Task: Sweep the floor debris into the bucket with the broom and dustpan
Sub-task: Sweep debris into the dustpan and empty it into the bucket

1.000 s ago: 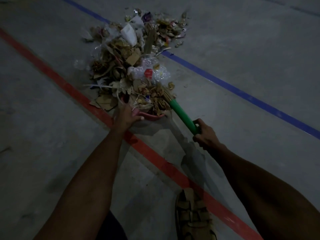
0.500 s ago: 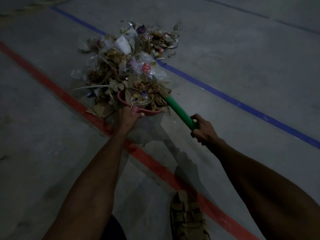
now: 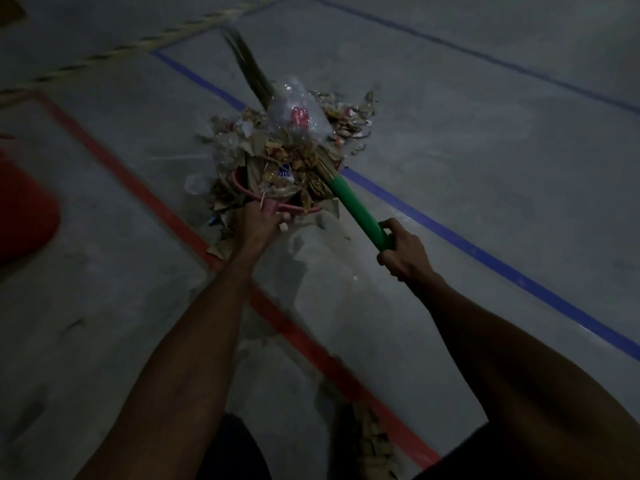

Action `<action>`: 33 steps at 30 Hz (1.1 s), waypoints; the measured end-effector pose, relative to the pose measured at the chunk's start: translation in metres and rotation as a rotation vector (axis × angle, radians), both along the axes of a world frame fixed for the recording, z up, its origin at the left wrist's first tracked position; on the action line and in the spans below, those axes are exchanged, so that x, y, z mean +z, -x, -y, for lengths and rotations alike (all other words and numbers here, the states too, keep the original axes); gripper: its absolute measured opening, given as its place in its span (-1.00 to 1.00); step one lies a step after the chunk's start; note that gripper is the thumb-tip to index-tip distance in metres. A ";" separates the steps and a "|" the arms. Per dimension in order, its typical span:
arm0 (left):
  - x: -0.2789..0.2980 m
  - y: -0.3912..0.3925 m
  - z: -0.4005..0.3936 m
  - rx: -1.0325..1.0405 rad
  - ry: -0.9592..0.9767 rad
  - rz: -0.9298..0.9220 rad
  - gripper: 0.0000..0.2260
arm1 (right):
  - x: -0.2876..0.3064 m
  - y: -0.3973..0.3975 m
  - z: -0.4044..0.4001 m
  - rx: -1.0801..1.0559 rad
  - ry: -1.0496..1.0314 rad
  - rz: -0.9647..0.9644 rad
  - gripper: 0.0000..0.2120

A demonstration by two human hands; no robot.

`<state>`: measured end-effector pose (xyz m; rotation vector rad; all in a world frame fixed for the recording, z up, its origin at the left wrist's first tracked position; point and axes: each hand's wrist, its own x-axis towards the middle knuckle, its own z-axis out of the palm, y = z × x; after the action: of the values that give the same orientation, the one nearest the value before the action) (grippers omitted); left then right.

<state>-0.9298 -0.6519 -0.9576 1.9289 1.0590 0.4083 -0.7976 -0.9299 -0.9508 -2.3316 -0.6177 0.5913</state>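
Left hand (image 3: 254,225) grips the heaped pink dustpan (image 3: 242,183) – right hand (image 3: 403,252) clenches the green-handled broom (image 3: 356,211) – debris (image 3: 346,119) beyond

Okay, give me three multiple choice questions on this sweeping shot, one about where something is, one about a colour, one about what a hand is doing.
1. Where is the red bucket?
A. at the left edge of the view
B. beyond the blue line
C. between the two arms

2. What colour is the broom handle?
A. yellow
B. green
C. white

3. What is the left hand doing?
A. resting flat on the floor
B. hanging idle
C. gripping the pink dustpan, heaped with debris

Answers:
1 A, a red shape sits at the far left, partly cut off.
2 B, the shaft held by the right hand is green.
3 C, its fingers curl round the dustpan's handle.
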 end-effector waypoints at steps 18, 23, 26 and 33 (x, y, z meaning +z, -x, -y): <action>0.322 0.112 0.018 0.360 0.065 -0.040 -0.46 | 0.315 0.039 -0.038 0.250 -0.003 -0.121 -0.33; 0.417 0.132 0.012 0.384 0.035 -0.075 -0.66 | 0.398 0.056 -0.050 0.347 -0.086 -0.105 -0.42; 0.458 0.137 0.004 0.393 0.008 -0.061 -0.70 | 0.437 0.060 -0.062 0.392 -0.130 -0.121 -0.55; 0.517 0.152 -0.039 0.490 -0.016 -0.017 -0.66 | 0.492 0.065 -0.130 0.456 -0.102 -0.105 -0.56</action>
<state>-1.0821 -0.6133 -0.4401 1.6739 1.5450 0.6706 -0.8628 -0.7996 -0.4591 -2.0549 -1.1139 0.8576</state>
